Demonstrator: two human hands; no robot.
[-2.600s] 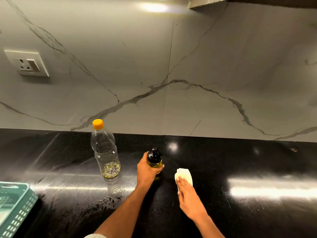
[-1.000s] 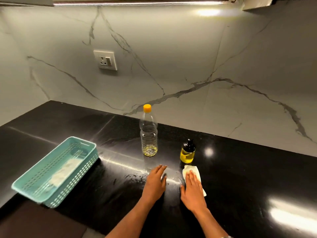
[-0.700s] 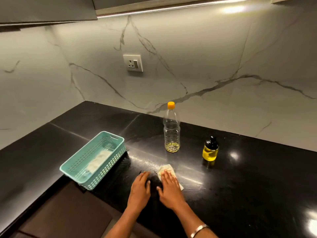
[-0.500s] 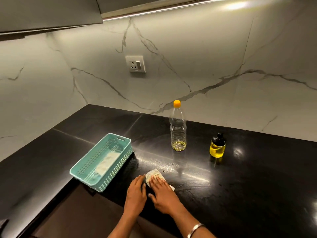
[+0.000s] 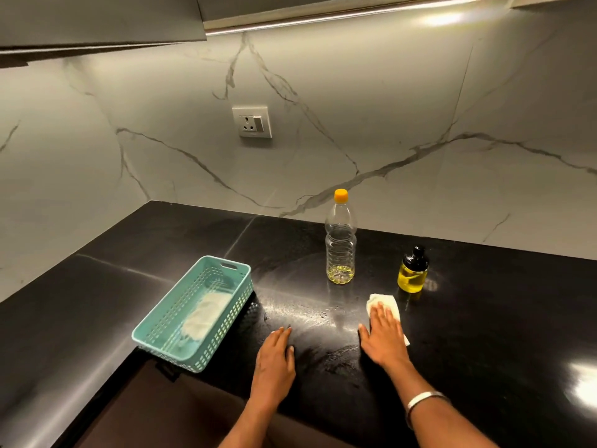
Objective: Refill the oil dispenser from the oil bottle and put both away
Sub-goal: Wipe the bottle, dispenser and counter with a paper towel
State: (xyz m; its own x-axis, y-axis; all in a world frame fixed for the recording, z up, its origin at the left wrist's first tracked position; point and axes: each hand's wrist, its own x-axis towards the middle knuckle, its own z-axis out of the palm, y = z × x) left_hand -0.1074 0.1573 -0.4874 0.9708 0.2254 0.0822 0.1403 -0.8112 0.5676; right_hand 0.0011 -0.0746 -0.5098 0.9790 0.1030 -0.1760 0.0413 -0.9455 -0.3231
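Note:
A clear plastic oil bottle point(image 5: 340, 240) with an orange cap stands upright on the black counter point(image 5: 484, 318), a little yellow oil in its bottom. To its right stands the small oil dispenser point(image 5: 412, 271), black-topped and full of yellow oil. My right hand point(image 5: 382, 337) lies flat with straight fingers on a white cloth point(image 5: 382, 302) just in front of the dispenser. My left hand point(image 5: 274, 357) rests flat on the counter, apart from both bottles, holding nothing.
A teal plastic basket point(image 5: 206, 305) with a white cloth inside sits at the left, near the counter's front edge. Oily smears shine between the basket and the bottles. A wall socket point(image 5: 253, 121) is on the marble backsplash, with a cabinet overhead.
My right hand has slid the white cloth from beside my left hand rightward, toward the dispenser. My hands are now apart. The bottle and dispenser have stayed put.

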